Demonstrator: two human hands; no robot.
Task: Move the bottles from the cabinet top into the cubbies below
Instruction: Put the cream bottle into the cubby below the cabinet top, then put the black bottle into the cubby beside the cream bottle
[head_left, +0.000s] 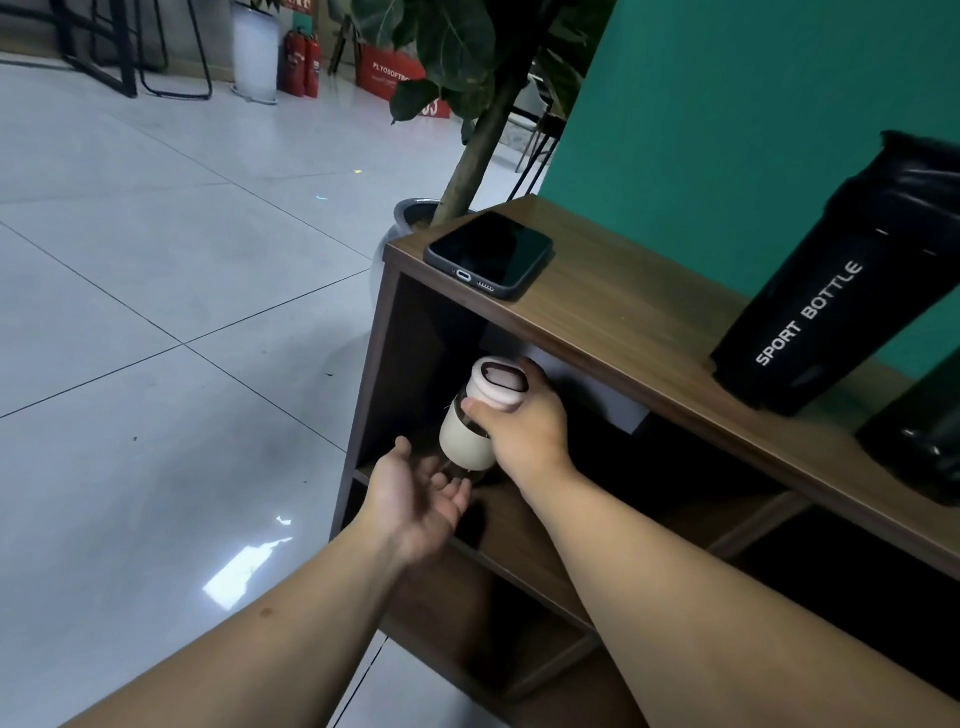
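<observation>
From the head camera, a person is reaching both bare arms toward a brown wooden cabinet (649, 332). The right hand (524, 421) is wrapping its grip around a small bottle (467, 434) with a pink lid and a cream band. It is holding the bottle near the top, just under the lid. The bottle is sitting at the front of the top left cubby (415, 374), under the cabinet top, and it is leaning a little. I cannot tell if its bottom is touching the shelf.

The left hand (421, 493) is lying open, palm up, with a wide grip. It is holding nothing. Its fingertips are just beside the bottom of the small bottle.

On the cabinet top, a big black bottle (831, 291) with the words "SPORT BOTTLE" is standing at the right. Another dark bottle (919, 441) is showing partly at the right edge. A black phone (491, 254) is lying flat near the left end of the top. A potted plant (467, 104) is standing behind the cabinet on the shiny tile floor (156, 260).
</observation>
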